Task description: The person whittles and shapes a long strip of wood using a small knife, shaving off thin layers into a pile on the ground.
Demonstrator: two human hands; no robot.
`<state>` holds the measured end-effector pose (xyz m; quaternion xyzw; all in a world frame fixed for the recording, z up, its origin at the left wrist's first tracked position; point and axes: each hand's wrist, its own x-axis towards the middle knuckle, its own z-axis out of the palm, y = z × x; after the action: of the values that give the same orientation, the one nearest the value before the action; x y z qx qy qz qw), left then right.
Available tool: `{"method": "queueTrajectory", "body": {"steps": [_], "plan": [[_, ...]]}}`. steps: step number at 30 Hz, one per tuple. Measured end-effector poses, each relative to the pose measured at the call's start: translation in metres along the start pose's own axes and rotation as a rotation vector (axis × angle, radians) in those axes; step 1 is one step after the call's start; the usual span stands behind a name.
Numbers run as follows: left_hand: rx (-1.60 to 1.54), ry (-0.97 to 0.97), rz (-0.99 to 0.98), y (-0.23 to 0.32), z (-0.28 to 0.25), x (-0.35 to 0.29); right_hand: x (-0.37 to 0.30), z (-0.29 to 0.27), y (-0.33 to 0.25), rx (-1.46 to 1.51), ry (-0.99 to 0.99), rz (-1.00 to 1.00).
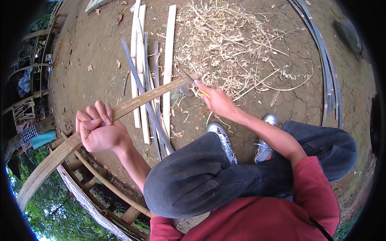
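My left hand (98, 128) is closed around a long curved bamboo slat (140, 99) that runs from the lower left up to the middle. My right hand (217, 100) grips a knife with a yellow handle (204, 93); its blade (185, 76) meets the slat's far end. Both hands are in front of my bent knees in dark trousers (201, 172).
Several split bamboo strips (150, 72) lie on the bare earth ahead. A heap of pale shavings (229, 40) spreads beyond them. Long thin strips (327, 68) curve along the right. A bamboo-pole edge (104, 182) and a drop are at lower left.
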<state>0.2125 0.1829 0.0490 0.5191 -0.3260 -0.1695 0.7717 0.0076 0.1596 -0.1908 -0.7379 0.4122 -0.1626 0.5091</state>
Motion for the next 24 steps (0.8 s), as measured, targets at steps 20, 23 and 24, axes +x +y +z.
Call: {"method": "queueTrajectory", "body": {"steps": [20,23,24], "plan": [[0.003,0.002,0.004,0.001,0.007,0.0,0.003,0.007,0.0,-0.222,0.147,-0.27],[-0.04,-0.005,0.0,0.0,0.006,0.003,0.013,0.013,0.045,-0.317,0.032,0.052],[-0.039,0.004,-0.008,0.001,0.001,0.002,0.01,0.01,0.041,-0.237,0.003,0.068]]}}
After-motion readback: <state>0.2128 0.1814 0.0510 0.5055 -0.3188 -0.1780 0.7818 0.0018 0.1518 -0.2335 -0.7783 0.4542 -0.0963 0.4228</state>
